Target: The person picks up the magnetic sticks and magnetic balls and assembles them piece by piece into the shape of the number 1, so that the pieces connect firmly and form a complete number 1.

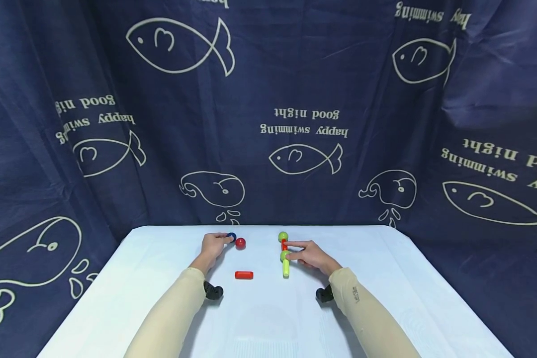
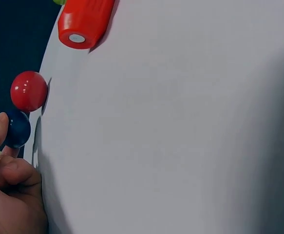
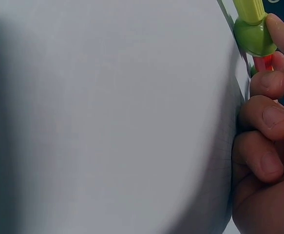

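My left hand (image 1: 214, 244) pinches a dark blue ball (image 1: 231, 236) between thumb and fingers. Beside that ball is a shiny red ball (image 2: 28, 91). Toward me lies a loose red rod (image 1: 243, 275), with a pale disc at its end in the left wrist view. On the right, a chain runs away from me: a yellow-green rod (image 1: 286, 268), a green ball (image 3: 255, 37), a short red rod (image 1: 284, 245) and another green ball (image 1: 283, 236). My right hand (image 1: 311, 254) grips this chain, thumb at the nearer ball and index finger at its red rod; other fingers curl below.
A white-covered table (image 1: 259, 318) holds all the pieces. Behind its far edge hangs a dark blue curtain (image 1: 250, 99) printed with fish and whales. Black wrist devices (image 1: 213, 291) sit below both sleeves.
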### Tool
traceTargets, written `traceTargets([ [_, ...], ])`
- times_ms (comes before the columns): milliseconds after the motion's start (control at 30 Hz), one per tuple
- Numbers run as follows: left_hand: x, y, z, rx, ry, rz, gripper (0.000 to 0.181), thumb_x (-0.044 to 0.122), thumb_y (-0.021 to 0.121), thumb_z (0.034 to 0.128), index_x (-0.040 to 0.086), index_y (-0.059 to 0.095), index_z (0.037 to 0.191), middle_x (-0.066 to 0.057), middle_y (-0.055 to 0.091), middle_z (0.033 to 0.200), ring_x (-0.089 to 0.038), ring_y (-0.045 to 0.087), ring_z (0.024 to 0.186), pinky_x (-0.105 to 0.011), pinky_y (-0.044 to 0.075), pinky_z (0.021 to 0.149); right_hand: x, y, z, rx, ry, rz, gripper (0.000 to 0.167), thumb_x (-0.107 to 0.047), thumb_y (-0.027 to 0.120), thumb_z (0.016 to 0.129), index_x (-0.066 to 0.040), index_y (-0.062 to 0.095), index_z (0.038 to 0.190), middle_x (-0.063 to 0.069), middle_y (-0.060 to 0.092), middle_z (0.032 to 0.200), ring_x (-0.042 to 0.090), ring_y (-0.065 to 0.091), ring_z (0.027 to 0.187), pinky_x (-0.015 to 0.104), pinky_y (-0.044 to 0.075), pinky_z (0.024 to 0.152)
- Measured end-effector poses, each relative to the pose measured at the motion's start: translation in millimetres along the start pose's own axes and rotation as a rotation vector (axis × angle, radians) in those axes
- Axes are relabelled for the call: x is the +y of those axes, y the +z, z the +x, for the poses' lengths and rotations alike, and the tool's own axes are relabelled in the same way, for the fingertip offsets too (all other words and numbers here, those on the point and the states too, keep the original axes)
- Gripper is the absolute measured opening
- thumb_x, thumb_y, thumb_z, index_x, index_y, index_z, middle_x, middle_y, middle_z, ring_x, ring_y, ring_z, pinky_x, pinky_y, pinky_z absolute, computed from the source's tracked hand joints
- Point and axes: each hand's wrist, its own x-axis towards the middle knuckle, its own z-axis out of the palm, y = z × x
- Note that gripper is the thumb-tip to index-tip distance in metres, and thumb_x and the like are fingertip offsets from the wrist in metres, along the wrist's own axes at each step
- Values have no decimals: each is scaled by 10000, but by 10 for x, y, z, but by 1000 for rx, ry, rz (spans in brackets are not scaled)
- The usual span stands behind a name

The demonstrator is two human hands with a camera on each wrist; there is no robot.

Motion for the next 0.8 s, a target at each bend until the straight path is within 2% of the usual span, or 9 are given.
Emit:
traceTargets([
  [200, -5, -15, -13, -3, -17, -24, 375, 219, 724, 923, 29, 692, 1245, -146, 629, 1176, -161, 370, 559, -282, 335, 510, -15, 1, -8, 3, 5, 0, 562, -354, 871, 770, -308, 694, 1301, -17, 440, 516, 131, 263, 408, 247, 277, 410],
  [400, 1, -34, -41, -5, -29, -34, 384, 247, 722, 929, 51, 688, 1257, -132, 631, 1124, -145, 335, 492, -280, 314, 492, -39, 4, -27, 14, 20, -6, 554, -349, 874, 766, -320, 698, 1291, -15, 436, 514, 129, 253, 404, 248, 272, 405],
  [500, 11, -40, -74, 6, -23, -32, 380, 251, 722, 929, 55, 694, 1254, -130, 636, 1143, -155, 375, 560, -289, 333, 537, -54, 14, -36, 22, 29, -18, 546, -352, 873, 768, -336, 699, 1285, -14, 431, 517, 129, 246, 402, 248, 268, 404],
  [600, 21, -44, -121, 16, -11, -33, 376, 243, 719, 929, 47, 699, 1249, -123, 641, 1194, -187, 458, 745, -307, 364, 643, -67, 25, -38, 25, 32, -24, 546, -355, 871, 770, -343, 696, 1288, -19, 418, 517, 125, 240, 403, 246, 264, 405],
  [700, 21, -52, -158, 19, -2, -35, 377, 239, 715, 930, 40, 697, 1249, -121, 639, 1222, -215, 473, 919, -327, 367, 724, -70, 31, -35, 23, 31, -27, 553, -364, 868, 774, -343, 690, 1297, -28, 404, 514, 123, 242, 405, 245, 264, 409],
  [800, 9, -63, -177, 15, 2, -38, 374, 238, 714, 929, 38, 699, 1245, -127, 637, 1208, -232, 469, 894, -332, 365, 703, -62, 25, -32, 20, 37, -28, 556, -372, 868, 773, -345, 689, 1298, -31, 396, 509, 130, 247, 405, 246, 264, 410],
])
